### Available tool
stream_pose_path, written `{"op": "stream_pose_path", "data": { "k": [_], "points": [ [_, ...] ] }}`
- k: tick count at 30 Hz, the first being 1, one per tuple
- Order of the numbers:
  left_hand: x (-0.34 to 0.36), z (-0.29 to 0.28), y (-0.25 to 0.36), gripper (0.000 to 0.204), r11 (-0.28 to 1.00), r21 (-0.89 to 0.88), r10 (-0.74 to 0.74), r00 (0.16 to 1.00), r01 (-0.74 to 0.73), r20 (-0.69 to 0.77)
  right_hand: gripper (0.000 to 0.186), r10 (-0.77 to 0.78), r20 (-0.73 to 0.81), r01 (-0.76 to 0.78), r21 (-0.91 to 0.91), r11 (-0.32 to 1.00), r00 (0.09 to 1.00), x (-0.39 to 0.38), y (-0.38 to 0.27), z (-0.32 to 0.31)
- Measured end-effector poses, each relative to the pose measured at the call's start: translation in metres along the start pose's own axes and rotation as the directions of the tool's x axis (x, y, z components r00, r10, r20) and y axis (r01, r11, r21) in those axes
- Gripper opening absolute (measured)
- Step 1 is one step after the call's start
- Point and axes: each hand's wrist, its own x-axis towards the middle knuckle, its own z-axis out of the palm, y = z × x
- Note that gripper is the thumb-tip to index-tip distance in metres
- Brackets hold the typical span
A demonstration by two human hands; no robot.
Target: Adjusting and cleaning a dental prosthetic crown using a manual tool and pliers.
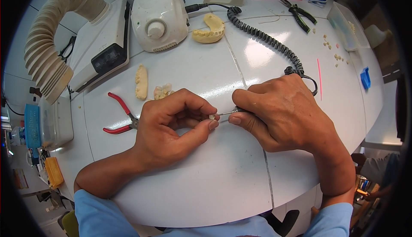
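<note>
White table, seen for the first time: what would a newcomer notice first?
Probably the hands at the centre: the left hand pinches a tiny pale piece, while the right hand points a slim tool at it. Then the ribbed hose arching at the upper left, and the yellowish dental cast right of the rounded white box.

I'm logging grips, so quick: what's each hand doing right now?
Left hand: closed, pinching a small white piece at its fingertips.
Right hand: closed, holding a slim tool, tip at the piece.
</note>
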Motion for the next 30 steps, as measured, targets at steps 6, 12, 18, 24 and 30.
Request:
{"op": "stream_pose_path", "data": {
  "k": [6, 12, 18, 24, 30],
  "points": [
    [0.0002, 0.0020, -0.0003, 0.019, 1.000, -0.020, -0.004, 1.000, 0.004, -0.024, 0.034, -0.010, -0.009, 0.010, -0.013, 1.000, 1.000, -0.0010, 0.0003, 0.0013],
    [0.0002, 0.0015, 0.0017, 0.018, 0.999, -0.010, -0.032, 0.999, 0.031, -0.016, 0.033, -0.017, -0.026, 0.016, -0.029, 0.999, 1.000, -0.0011, -0.0001, 0.0030],
    [0.0000, 0.0021, 0.0020, 0.018, 0.999, -0.014, -0.045, 0.999, 0.045, -0.024, 0.033, -0.005, -0.019, 0.004, -0.024, 1.000, 1.000, -0.0018, -0.0011, 0.0027],
    [-0.0014, 0.0038, -0.0014, 0.019, 0.998, -0.035, -0.049, 0.998, 0.047, -0.040, 0.032, 0.014, -0.031, -0.015, -0.047, 0.999, 0.999, -0.0020, -0.0025, 0.0039],
    [-0.0017, 0.0034, -0.0027, 0.019, 0.998, -0.048, -0.045, 0.998, 0.043, -0.045, 0.032, 0.049, 0.019, -0.048, -0.053, 0.997, 0.999, -0.0032, -0.0017, 0.0019]
  ]
}}
